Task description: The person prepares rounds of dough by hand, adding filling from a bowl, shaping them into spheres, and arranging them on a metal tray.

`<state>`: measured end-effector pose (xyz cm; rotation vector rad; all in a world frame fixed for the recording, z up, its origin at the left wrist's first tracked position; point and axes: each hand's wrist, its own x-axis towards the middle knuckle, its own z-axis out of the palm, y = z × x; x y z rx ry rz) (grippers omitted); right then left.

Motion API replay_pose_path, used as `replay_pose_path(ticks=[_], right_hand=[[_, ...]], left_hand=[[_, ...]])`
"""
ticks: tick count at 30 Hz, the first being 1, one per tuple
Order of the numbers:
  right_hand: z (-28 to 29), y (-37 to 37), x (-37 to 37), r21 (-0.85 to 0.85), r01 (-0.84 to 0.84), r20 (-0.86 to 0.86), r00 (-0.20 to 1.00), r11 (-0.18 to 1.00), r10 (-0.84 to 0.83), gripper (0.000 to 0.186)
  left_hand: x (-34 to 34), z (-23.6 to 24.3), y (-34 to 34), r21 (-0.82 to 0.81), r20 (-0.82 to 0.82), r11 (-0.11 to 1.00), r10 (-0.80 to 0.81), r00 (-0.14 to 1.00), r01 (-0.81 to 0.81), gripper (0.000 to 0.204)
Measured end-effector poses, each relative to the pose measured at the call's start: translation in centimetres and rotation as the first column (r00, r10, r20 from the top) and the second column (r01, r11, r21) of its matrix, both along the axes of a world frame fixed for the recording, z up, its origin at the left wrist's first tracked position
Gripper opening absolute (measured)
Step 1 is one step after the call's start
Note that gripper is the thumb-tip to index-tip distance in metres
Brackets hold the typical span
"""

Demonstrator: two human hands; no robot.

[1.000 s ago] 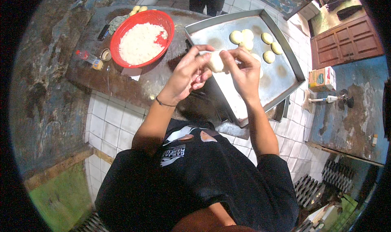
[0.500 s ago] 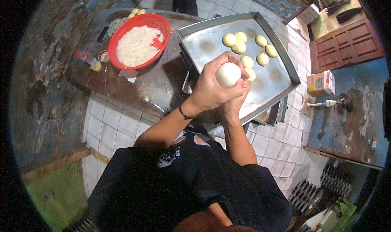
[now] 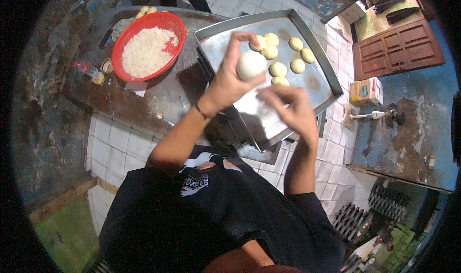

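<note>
A smooth, pale dough ball (image 3: 252, 65) sits in my left hand (image 3: 226, 81), with the thumb and bent fingers curled round it above the metal tray's left side. To its lower right, apart from the ball, my right hand (image 3: 293, 111) is loosely bent with its fingers apart; motion blurs it and nothing shows in it. Beneath both hands lies the large square metal tray (image 3: 257, 124). Several pale yellow, round dough balls rest on it, one (image 3: 278, 69) close to the left hand's ball and another (image 3: 280, 81) near my right fingers.
On the dark, worn table (image 3: 158, 98) at the left stands a red basin (image 3: 180, 38) of white, crumbly filling. A small bottle (image 3: 89, 71) and an open jar (image 3: 106, 65) are beside it. A carton (image 3: 366, 91) and a small fan (image 3: 384, 114) are at the right.
My hands have come apart: the right one has moved down and right, off the dough ball. The left hand keeps the ball and has shifted left and up. The whole view has shifted slightly.
</note>
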<state>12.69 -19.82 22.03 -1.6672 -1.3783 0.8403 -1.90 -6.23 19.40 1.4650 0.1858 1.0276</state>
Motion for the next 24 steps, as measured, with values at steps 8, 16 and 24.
replay_pose_path(ticks=[8, 16, 24], right_hand=[[-4.1, 5.6, 2.5, 0.11, 0.069, -0.105, 0.993, 0.992, -0.057, 0.043], [-12.0, 7.4, 3.8, -0.02, -0.253, 0.767, 0.616, 0.967, 0.177, 0.068], [-16.6, 8.2, 5.4, -0.169, -0.185, 0.3, 0.926, 0.968, 0.23, 0.082]], left_hand=[[3.0, -8.4, 4.4, 0.284, -0.468, 0.957, 0.084, 0.879, 0.059, 0.075], [-1.9, -10.4, 7.5, 0.234, -0.424, 0.968, 0.186, 0.887, -0.091, 0.081], [-1.7, -11.0, 7.2, 0.096, -0.334, 0.992, 0.112, 0.936, -0.084, 0.079]])
